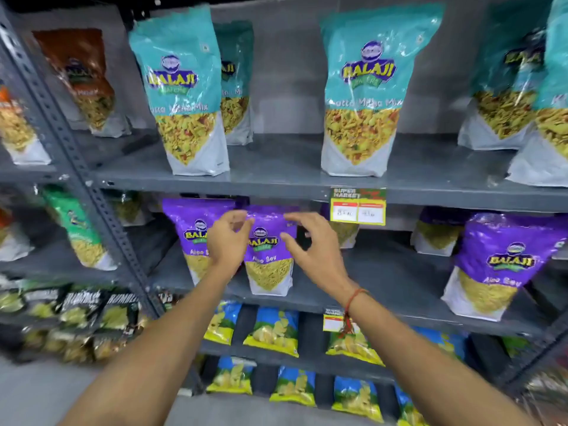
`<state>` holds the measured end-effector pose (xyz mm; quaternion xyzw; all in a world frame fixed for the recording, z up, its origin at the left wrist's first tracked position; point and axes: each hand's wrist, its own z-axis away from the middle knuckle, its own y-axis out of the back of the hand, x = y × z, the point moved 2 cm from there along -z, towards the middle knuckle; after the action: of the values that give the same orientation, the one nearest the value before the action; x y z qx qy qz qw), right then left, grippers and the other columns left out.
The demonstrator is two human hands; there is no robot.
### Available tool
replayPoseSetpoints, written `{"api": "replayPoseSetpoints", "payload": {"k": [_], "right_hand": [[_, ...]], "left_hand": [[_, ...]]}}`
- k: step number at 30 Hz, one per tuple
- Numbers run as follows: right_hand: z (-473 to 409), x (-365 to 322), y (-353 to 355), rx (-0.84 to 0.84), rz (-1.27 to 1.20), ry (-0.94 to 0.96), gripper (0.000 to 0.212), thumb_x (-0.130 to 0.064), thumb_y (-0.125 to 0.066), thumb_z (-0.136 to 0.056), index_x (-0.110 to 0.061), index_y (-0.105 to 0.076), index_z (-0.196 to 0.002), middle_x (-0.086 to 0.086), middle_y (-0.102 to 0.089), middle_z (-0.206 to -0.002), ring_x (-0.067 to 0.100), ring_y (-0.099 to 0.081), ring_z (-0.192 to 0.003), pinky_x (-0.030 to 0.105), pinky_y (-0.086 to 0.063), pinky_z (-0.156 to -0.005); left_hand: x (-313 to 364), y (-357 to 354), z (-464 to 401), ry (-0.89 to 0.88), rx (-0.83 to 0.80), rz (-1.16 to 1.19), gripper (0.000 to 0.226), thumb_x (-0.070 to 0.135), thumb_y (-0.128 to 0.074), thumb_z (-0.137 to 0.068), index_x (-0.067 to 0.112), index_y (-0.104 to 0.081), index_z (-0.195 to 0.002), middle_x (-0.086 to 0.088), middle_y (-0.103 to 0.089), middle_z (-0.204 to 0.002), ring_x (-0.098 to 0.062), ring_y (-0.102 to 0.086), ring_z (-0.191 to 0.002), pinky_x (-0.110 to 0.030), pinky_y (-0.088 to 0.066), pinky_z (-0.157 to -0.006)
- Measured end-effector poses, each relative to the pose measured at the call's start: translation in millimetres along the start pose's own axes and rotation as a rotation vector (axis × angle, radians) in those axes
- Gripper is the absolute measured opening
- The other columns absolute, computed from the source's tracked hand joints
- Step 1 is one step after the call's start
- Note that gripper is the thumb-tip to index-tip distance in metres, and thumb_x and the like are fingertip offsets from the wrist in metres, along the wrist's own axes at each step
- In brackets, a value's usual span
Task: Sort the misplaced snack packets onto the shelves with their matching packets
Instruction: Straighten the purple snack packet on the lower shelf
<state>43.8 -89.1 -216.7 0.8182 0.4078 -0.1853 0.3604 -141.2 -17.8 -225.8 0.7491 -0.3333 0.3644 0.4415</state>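
Observation:
A purple Aloo Sev packet (269, 259) stands upright on the middle shelf (384, 284), between my two hands. My left hand (227, 241) hovers at its upper left corner, fingers curled and apart, partly covering a second purple packet (192, 232) behind it. At the packet's upper right, my right hand (313, 253) is spread with nothing in it. Whether either hand touches the packet is unclear. Another purple Aloo Sev packet (501, 265) stands at the right. On the top shelf (276, 176) stand teal Khatta Meetha Mix packets (184, 96) (361, 93).
A brown packet (83, 78) leans at the top shelf's back left. A green packet (80, 229) stands in the left bay. Blue-and-yellow chip packets (273, 330) fill the lower shelves. A price tag (358, 207) hangs on the top shelf edge. A slotted upright post (76, 167) divides the bays.

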Motion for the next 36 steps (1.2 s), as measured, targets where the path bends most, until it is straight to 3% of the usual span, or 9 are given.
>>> {"api": "replayPoseSetpoints", "payload": {"k": [5, 7, 10, 14, 20, 25, 30, 34, 36], "right_hand": [[37.1, 93.2, -52.1, -0.119, -0.054, -0.478, 0.033, -0.029, -0.074, -0.082, -0.02, -0.067, -0.113, 0.004, -0.068, -0.11, 0.016, -0.066, -0.093, 0.041, -0.056, -0.085], [50.6, 130.3, -73.0, -0.232, -0.065, -0.639, 0.05, -0.028, -0.077, -0.08, -0.016, -0.062, -0.126, 0.011, -0.067, -0.122, 0.022, -0.066, -0.103, 0.042, -0.055, -0.092], [64.4, 173.1, -102.8, -0.443, -0.114, -0.783, 0.077, -0.025, -0.079, -0.078, -0.011, -0.044, -0.145, 0.016, -0.055, -0.143, 0.03, -0.056, -0.129, 0.046, -0.047, -0.106], [65.8, 202.7, -132.1, -0.565, -0.106, -0.792, 0.07, -0.021, -0.08, -0.077, -0.007, -0.047, -0.137, 0.014, -0.058, -0.139, 0.029, -0.056, -0.127, 0.045, -0.046, -0.105], [72.1, 236.9, -154.3, -0.594, -0.111, -0.782, 0.045, -0.037, -0.066, -0.075, -0.007, -0.056, -0.108, 0.016, -0.072, -0.11, 0.035, -0.068, -0.103, 0.053, -0.053, -0.092], [69.4, 238.8, -117.1, -0.508, -0.097, -0.779, 0.043, -0.032, -0.075, -0.077, -0.008, -0.06, -0.11, 0.013, -0.074, -0.109, 0.029, -0.071, -0.1, 0.049, -0.055, -0.092], [80.3, 247.1, -60.8, -0.422, -0.046, -0.806, 0.04, -0.025, -0.078, -0.08, -0.008, -0.063, -0.113, 0.013, -0.076, -0.109, 0.026, -0.073, -0.099, 0.041, -0.057, -0.092], [90.7, 254.9, -20.9, -0.373, -0.014, -0.845, 0.036, -0.02, -0.077, -0.081, -0.011, -0.066, -0.114, 0.005, -0.076, -0.101, 0.017, -0.073, -0.095, 0.007, -0.052, -0.076], [91.5, 258.0, -5.0, -0.369, 0.041, -0.832, 0.031, -0.024, -0.077, -0.08, -0.015, -0.067, -0.109, 0.0, -0.075, -0.096, 0.015, -0.072, -0.093, 0.018, -0.055, -0.084]], "left_hand": [[-105.8, -33.2, 13.6, 0.339, -0.352, -0.214, 0.051, 0.035, -0.082, -0.063, 0.006, -0.071, -0.103, -0.015, -0.075, -0.1, -0.031, -0.068, -0.097, -0.043, -0.053, -0.087], [-130.5, -46.6, 16.1, 0.405, -0.426, -0.18, 0.078, 0.037, -0.085, -0.046, 0.002, -0.063, -0.112, -0.008, -0.071, -0.099, -0.029, -0.066, -0.099, -0.043, -0.052, -0.092], [-136.8, -62.3, 16.8, 0.353, -0.504, -0.204, 0.072, 0.021, -0.086, -0.06, 0.005, -0.054, -0.123, 0.005, -0.05, -0.103, -0.021, -0.053, -0.105, -0.038, -0.046, -0.095], [-152.1, -74.9, 7.0, 0.345, -0.52, -0.083, 0.066, 0.011, -0.086, -0.064, 0.01, -0.052, -0.121, -0.005, -0.059, -0.12, -0.028, -0.056, -0.119, -0.04, -0.047, -0.095], [-166.3, -88.2, -3.2, 0.404, -0.554, -0.04, 0.054, 0.013, -0.083, -0.071, 0.009, -0.058, -0.119, -0.011, -0.068, -0.115, -0.02, -0.064, -0.098, -0.019, -0.049, -0.063], [-191.0, -122.0, -4.6, 0.369, -0.559, -0.094, 0.071, 0.054, -0.086, -0.041, 0.028, -0.066, -0.104, -0.003, -0.074, -0.103, -0.019, -0.069, -0.1, -0.046, -0.056, -0.088], [-148.2, -159.7, 15.4, 0.299, -0.6, -0.114, 0.081, 0.059, -0.08, -0.038, 0.021, -0.067, -0.109, -0.003, -0.075, -0.101, -0.017, -0.07, -0.096, -0.036, -0.054, -0.09], [-112.6, -183.4, 34.5, 0.235, -0.647, -0.134, 0.066, 0.047, -0.085, -0.052, 0.017, -0.068, -0.108, -0.001, -0.075, -0.105, -0.015, -0.069, -0.097, -0.028, -0.05, -0.082], [-102.4, -194.2, 42.2, 0.227, -0.636, -0.131, 0.06, 0.042, -0.088, -0.055, 0.016, -0.066, -0.106, 0.0, -0.074, -0.103, -0.015, -0.068, -0.093, -0.027, -0.048, -0.079]]}}
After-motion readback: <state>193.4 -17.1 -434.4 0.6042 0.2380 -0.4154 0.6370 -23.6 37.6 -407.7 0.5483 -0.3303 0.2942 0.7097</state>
